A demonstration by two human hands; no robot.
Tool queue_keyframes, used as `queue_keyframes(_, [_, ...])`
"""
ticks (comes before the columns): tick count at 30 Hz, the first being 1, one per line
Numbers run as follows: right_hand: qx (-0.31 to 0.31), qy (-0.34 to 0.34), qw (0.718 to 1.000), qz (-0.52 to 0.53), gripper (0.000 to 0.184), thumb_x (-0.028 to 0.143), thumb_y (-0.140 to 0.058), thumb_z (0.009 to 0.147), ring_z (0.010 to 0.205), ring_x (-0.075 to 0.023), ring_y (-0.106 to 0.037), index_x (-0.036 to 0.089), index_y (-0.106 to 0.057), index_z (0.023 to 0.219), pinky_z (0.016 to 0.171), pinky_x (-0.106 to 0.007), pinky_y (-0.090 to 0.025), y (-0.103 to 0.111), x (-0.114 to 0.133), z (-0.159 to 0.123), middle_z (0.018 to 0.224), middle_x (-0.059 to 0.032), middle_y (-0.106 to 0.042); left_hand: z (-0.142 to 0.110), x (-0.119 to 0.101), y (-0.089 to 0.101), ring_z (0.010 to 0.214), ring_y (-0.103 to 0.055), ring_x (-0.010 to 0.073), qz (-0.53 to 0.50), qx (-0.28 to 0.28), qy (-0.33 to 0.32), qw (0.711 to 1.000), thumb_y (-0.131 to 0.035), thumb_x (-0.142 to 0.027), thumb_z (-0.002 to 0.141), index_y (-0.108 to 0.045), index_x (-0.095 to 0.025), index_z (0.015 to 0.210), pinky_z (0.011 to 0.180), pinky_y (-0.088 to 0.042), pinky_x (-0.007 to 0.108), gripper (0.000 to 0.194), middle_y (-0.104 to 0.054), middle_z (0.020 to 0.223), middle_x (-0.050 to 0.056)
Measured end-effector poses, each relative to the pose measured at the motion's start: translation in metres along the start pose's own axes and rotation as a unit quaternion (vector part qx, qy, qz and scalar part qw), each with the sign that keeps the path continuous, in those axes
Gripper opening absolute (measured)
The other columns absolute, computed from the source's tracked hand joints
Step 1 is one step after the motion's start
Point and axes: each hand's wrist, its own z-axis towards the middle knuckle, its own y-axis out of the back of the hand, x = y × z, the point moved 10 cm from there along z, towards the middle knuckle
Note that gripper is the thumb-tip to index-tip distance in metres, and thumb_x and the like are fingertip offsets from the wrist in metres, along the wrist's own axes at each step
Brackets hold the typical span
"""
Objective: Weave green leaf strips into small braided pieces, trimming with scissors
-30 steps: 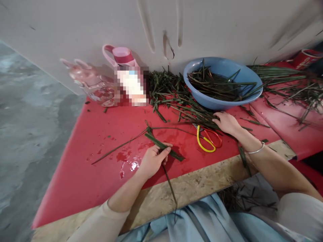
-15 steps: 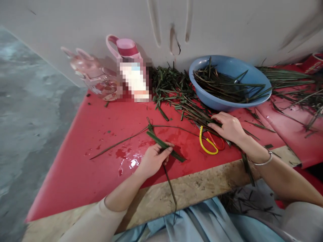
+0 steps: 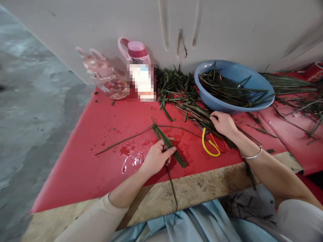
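Note:
My left hand (image 3: 158,156) pinches a green leaf strip (image 3: 169,143) between thumb and fingers. The strip runs up to a small knot (image 3: 154,126), from which thin strands (image 3: 123,141) spread over the wet red surface. Another thin strand hangs below this hand over the board edge. With fingers curled, my right hand (image 3: 224,124) rests at a bundle of long leaf strips (image 3: 199,116) and pinches at them; how many it grips is hidden. Scissors (image 3: 211,148) with yellow and red handles lie just below it, blades partly hidden by the leaves.
A blue basin (image 3: 234,107) holding water and leaf strips stands behind my right hand. Cut leaf pieces (image 3: 176,82) are heaped left of it. Two pink bottles (image 3: 109,84) stand at the back left against a pale wall. More leaves (image 3: 290,82) and a red can (image 3: 313,71) lie right.
The leaf strip in my left hand has turned, its upper end swinging toward the knot. My right fingers have curled in at the leaf bundle. The whole view has shifted slightly.

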Motion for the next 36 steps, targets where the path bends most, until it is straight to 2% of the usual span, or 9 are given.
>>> queue_keyframes(5, [-0.117, 0.076, 0.988, 0.073, 0.017, 0.024, -0.051, 0.087, 0.084, -0.0182, -0.064, 0.019, -0.067, 0.091, 0.078, -0.029, -0.047, 0.039, 0.036, -0.024, 0.089, -0.0045, -0.07, 0.004, 0.001, 0.006, 0.035, -0.05, 0.0101, -0.003, -0.054, 0.003, 0.999, -0.065, -0.04, 0.076, -0.028, -0.015, 0.139, 0.039, -0.038, 0.017, 0.077, -0.048, 0.045, -0.011])
queue_keyframes(8, [-0.131, 0.123, 0.98, 0.089, 0.016, 0.024, -0.052, 0.087, 0.082, -0.0165, -0.063, 0.019, -0.067, 0.088, 0.078, -0.028, -0.048, 0.046, 0.064, -0.051, 0.085, -0.0043, -0.069, 0.006, 0.0, 0.001, 0.045, -0.059, 0.0116, -0.036, -0.048, 0.001, 0.998, -0.066, -0.039, 0.076, -0.022, -0.016, 0.142, 0.046, -0.045, 0.018, 0.083, -0.055, 0.052, -0.008])
queue_keyframes(14, [-0.084, 0.198, 0.976, 0.042, 0.015, 0.018, -0.053, 0.088, 0.086, -0.0165, -0.061, 0.02, -0.067, 0.091, 0.08, -0.027, -0.048, 0.018, 0.122, -0.114, 0.09, -0.0053, -0.068, 0.0, 0.001, -0.017, 0.043, -0.057, 0.0106, -0.015, 0.047, 0.008, 0.999, -0.05, -0.055, 0.083, -0.055, -0.013, 0.116, 0.042, -0.043, 0.02, 0.053, -0.059, 0.061, -0.001])
queue_keyframes(18, [0.007, 0.234, 0.972, -0.014, 0.02, 0.015, -0.048, 0.089, 0.084, -0.017, -0.061, 0.02, -0.067, 0.095, 0.077, -0.027, -0.047, -0.01, 0.138, -0.122, 0.089, -0.0055, -0.068, -0.002, -0.005, -0.016, 0.043, -0.055, 0.01, 0.035, 0.046, -0.039, 0.998, -0.053, -0.051, 0.083, -0.06, -0.015, 0.109, 0.043, -0.042, 0.02, 0.045, -0.053, 0.057, -0.004])
queue_keyframes(20, [0.012, 0.222, 0.975, -0.026, 0.023, 0.016, -0.045, 0.09, 0.084, -0.0172, -0.061, 0.02, -0.067, 0.095, 0.078, -0.027, -0.047, -0.008, 0.123, -0.1, 0.089, -0.0057, -0.069, -0.003, -0.004, -0.016, 0.046, -0.056, 0.01, 0.034, 0.049, -0.04, 0.997, -0.054, -0.048, 0.082, -0.059, -0.015, 0.11, 0.045, -0.043, 0.02, 0.044, -0.054, 0.06, -0.003])
queue_keyframes(24, [-0.087, 0.07, 0.991, -0.079, 0.027, 0.025, -0.045, 0.09, 0.096, -0.0249, -0.06, 0.017, -0.064, 0.108, 0.084, -0.037, -0.045, 0.033, 0.05, -0.034, 0.103, -0.011, -0.067, -0.003, -0.003, -0.017, 0.05, -0.056, 0.0097, 0.028, 0.061, -0.033, 0.997, -0.056, -0.045, 0.08, -0.058, -0.013, 0.109, 0.048, -0.045, 0.021, 0.043, -0.058, 0.068, 0.0])
queue_keyframes(26, [-0.085, 0.034, 0.99, -0.11, 0.035, 0.028, -0.049, 0.088, 0.1, -0.029, -0.059, 0.014, -0.059, 0.118, 0.086, -0.042, -0.044, 0.045, 0.024, -0.021, 0.107, -0.014, -0.066, -0.003, -0.002, -0.018, 0.05, -0.056, 0.0097, 0.031, 0.065, -0.032, 0.997, -0.057, -0.043, 0.08, -0.059, -0.013, 0.109, 0.049, -0.046, 0.021, 0.041, -0.059, 0.07, 0.0])
queue_keyframes(32, [0.014, 0.023, 0.994, -0.109, 0.034, 0.033, -0.049, 0.087, 0.099, -0.0267, -0.06, 0.019, -0.06, 0.116, 0.086, -0.04, -0.046, 0.044, -0.01, -0.067, 0.11, -0.0115, -0.064, -0.007, -0.002, -0.017, 0.052, -0.057, 0.0107, 0.056, 0.049, -0.028, 0.997, -0.056, -0.042, 0.081, -0.06, -0.015, 0.111, 0.051, -0.047, 0.023, 0.041, -0.062, 0.075, 0.002])
queue_keyframes(36, [0.14, 0.082, 0.985, -0.059, 0.041, 0.031, -0.055, 0.083, 0.106, -0.0257, -0.059, 0.02, -0.057, 0.123, 0.093, -0.041, -0.046, 0.014, -0.036, -0.101, 0.117, -0.0108, -0.061, 0.01, -0.049, 0.015, 0.062, -0.061, 0.0144, 0.169, -0.046, -0.102, 0.979, -0.055, -0.041, 0.082, -0.062, -0.016, 0.111, 0.058, -0.049, 0.025, 0.039, -0.067, 0.08, 0.005])
